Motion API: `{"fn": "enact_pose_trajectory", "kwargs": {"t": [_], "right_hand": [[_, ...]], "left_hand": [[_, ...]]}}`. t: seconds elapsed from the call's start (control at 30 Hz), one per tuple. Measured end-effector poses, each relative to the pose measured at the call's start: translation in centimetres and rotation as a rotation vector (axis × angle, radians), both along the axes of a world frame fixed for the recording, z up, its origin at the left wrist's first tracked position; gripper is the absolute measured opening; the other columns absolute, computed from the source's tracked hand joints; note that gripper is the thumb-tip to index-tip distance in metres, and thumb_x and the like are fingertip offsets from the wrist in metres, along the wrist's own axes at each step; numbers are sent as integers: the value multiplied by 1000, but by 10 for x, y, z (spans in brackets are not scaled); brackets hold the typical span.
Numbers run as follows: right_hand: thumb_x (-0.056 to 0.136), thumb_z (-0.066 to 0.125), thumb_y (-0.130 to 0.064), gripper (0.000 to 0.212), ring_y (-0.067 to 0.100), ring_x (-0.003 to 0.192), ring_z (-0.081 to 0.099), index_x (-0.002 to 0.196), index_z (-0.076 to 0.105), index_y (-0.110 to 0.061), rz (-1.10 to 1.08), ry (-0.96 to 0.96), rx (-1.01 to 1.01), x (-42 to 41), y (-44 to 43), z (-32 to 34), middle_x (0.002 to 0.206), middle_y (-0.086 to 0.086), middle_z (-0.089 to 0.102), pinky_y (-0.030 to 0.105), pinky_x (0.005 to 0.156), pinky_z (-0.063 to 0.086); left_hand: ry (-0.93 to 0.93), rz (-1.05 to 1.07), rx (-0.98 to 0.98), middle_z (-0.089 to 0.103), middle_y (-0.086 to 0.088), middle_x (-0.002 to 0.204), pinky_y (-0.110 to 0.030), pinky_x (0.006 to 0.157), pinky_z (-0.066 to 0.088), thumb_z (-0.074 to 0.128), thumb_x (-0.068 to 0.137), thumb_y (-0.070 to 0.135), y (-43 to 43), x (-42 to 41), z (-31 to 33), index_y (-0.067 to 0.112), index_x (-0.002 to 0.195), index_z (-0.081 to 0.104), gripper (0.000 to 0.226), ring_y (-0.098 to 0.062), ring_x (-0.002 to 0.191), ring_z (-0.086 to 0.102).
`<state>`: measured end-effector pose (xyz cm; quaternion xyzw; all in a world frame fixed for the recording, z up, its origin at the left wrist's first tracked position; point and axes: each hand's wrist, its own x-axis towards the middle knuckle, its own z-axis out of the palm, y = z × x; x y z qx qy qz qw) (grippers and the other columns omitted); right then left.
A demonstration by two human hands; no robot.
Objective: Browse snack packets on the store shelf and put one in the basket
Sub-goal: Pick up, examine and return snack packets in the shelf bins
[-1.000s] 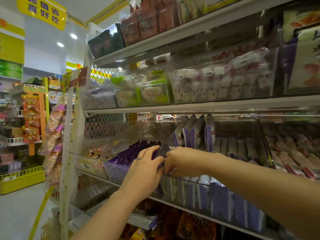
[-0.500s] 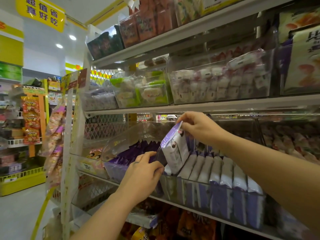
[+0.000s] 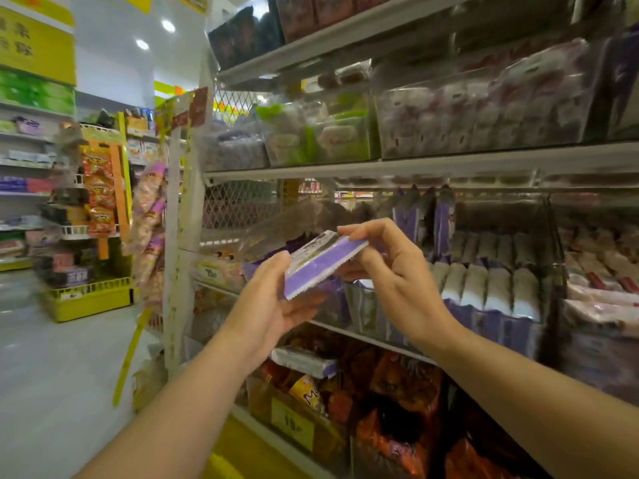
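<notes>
The person is holding a purple-and-white snack packet (image 3: 321, 262) between both hands, out in front of the store shelf (image 3: 432, 165) and clear of its bins. The left hand (image 3: 273, 305) is grasping the packet's lower end, with the thumb lying across the top face and the fingers (image 3: 304, 311) curling underneath. The right hand (image 3: 394, 274) is pinching the upper end, the index finger bending over the top edge and the thumb pressing from below. The packet is lying nearly flat, tilting up toward the right hand, with its serrated seam facing the camera.

Just to the right of the right hand, a clear bin (image 3: 518, 331) is holding a row of upright purple packets (image 3: 484, 292) of the same colouring. Above both hands, green packs (image 3: 332, 136) and white-and-red packs (image 3: 484, 108) are sitting in clear bins on the next shelf up. Below the wrists, orange bags (image 3: 397, 392) are crowding the lower shelf, and a yellow price tag (image 3: 292, 423) is showing under the left wrist. Well to the left of the left hand, a strip of hanging snacks (image 3: 148, 216) is dangling at the end of the shelf unit. Motion blur is softening most of the background.
</notes>
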<state>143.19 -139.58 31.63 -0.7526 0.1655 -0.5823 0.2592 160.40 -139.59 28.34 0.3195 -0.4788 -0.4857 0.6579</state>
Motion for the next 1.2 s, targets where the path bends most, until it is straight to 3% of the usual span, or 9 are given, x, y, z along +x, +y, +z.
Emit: {"fn": "enact_pose_trajectory", "kwargs": {"t": [0.1, 0.2, 0.27, 0.33, 0.53, 0.67, 0.87, 1.03, 1.2], "right_hand": [[95, 44, -18, 23, 11, 104, 65, 81, 62, -23, 51, 8, 119, 14, 3, -42, 109, -10, 69, 29, 83, 54], [96, 55, -20, 9, 1, 97, 65, 100, 63, -20, 61, 59, 232, 33, -1, -85, 104, -9, 69, 18, 78, 52], [93, 59, -18, 23, 1, 95, 66, 117, 58, -17, 110, 88, 396, 48, -8, -112, 111, -1, 68, 17, 76, 53], [93, 58, -14, 28, 17, 95, 70, 121, 57, -10, 232, 77, 604, 64, -13, -138, 112, 10, 70, 28, 82, 57], [89, 59, -17, 15, 20, 79, 70, 100, 68, -12, 292, 21, 884, 91, -25, -213, 100, 12, 73, 42, 82, 54], [91, 58, -15, 19, 26, 88, 67, 109, 63, -12, 248, 59, 885, 93, -31, -241, 108, 16, 71, 48, 86, 52], [87, 63, -16, 19, 9, 87, 71, 106, 65, -19, 291, 185, 819, 89, -33, -266, 98, -3, 75, 19, 72, 54], [79, 61, -42, 33, 23, 99, 69, 99, 73, -19, 268, 31, 866, 82, -46, -261, 104, 8, 74, 36, 86, 55], [80, 62, -36, 29, 18, 84, 71, 91, 77, -13, 254, -38, 897, 74, -45, -261, 94, 13, 75, 25, 66, 56]], "left_hand": [[111, 92, 7, 72, -3, 108, -29, 57, 57, 53, 95, 10, 10, 16, -30, 33, 121, 48, 35, -17, 83, 72], [81, 192, -14, 74, -1, 104, -28, 63, 59, 53, 92, -3, 20, 33, -69, 35, 124, 44, 50, -19, 92, 72], [14, 230, -8, 74, 3, 105, -29, 68, 59, 55, 90, -4, 27, 46, -99, 39, 125, 40, 58, -17, 94, 72], [-94, 227, 49, 72, 4, 112, -34, 76, 59, 59, 89, 0, 34, 56, -128, 40, 127, 39, 59, -17, 99, 70], [-241, 217, 231, 71, -3, 116, -50, 88, 54, 62, 88, 4, 37, 72, -196, 18, 129, 55, 44, -27, 106, 67], [-181, 232, 326, 73, -2, 111, -44, 80, 57, 58, 92, 11, 29, 70, -218, 18, 122, 59, 31, -22, 98, 71], [-165, 278, 303, 75, -4, 102, -40, 84, 56, 58, 91, 23, 19, 69, -222, 17, 105, 67, 18, -20, 95, 71], [-143, 250, 276, 74, -7, 103, -43, 87, 54, 64, 75, 33, 14, 64, -224, 16, 103, 69, 33, -23, 98, 70], [-122, 215, 309, 74, -8, 104, -39, 81, 56, 62, 80, 34, 12, 57, -230, 21, 99, 72, 25, -24, 97, 71]]}}
